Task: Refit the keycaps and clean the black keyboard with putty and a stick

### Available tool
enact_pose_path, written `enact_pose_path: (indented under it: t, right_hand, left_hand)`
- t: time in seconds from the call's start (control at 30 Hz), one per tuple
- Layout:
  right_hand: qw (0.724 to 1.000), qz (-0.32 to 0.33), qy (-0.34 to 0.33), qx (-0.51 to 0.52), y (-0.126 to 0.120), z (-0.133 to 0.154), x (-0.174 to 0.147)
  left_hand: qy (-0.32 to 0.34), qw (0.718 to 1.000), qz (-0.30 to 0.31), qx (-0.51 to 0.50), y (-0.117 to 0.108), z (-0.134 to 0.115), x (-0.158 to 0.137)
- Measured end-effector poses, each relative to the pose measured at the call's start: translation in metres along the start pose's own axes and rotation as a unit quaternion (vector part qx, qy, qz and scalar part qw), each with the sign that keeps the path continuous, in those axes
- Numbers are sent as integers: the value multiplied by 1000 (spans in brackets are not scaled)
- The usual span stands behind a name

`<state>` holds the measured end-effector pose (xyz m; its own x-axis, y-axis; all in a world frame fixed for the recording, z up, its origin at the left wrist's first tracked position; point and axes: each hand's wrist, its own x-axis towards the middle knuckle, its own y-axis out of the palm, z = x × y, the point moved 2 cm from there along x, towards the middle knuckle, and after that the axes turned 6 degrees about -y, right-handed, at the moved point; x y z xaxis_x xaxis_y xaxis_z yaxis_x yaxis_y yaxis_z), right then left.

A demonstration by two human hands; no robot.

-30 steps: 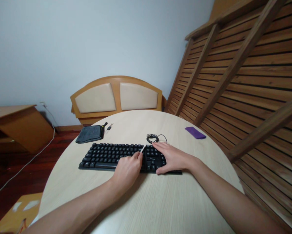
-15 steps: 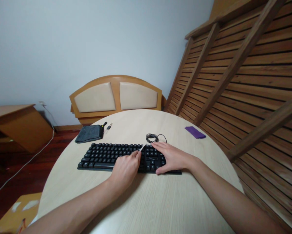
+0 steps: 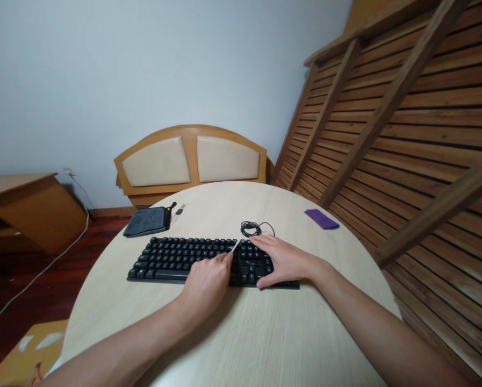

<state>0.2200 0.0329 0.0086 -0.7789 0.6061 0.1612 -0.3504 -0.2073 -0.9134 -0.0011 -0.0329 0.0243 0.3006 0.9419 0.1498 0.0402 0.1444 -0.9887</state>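
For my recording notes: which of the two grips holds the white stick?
The left grip: it pinches the stick over the keyboard. The right grip shows no stick and is spread at the keyboard's right end.

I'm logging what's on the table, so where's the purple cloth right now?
In the head view, the purple cloth lies near the far right edge of the table, beyond the right hand and right of the coiled black cable.

Your left hand (image 3: 209, 277) pinches a slim white stick (image 3: 235, 246), its tip near the rear edge of the black keyboard (image 3: 172, 258). Your right hand (image 3: 285, 260) spans the keyboard's right end, fingers spread. A coiled black cable (image 3: 247, 233) lies behind; a purple cloth (image 3: 322, 219) lies farther right on the round table (image 3: 257, 333).
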Motion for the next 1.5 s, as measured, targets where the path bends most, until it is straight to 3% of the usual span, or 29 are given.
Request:
enact_pose_path:
  t: [0.53, 0.97, 1.5]
  right_hand:
    - [999, 28, 38, 19, -9, 2, -6]
    - [999, 21, 24, 26, -9, 0, -5]
    - [997, 48, 52, 17, -12, 1, -6]
  left_hand:
    - [39, 999, 2, 18, -3, -10, -2]
    - [49, 992, 55, 105, -1, -31, 0]
    - [54, 996, 31, 61, -11, -27, 2]
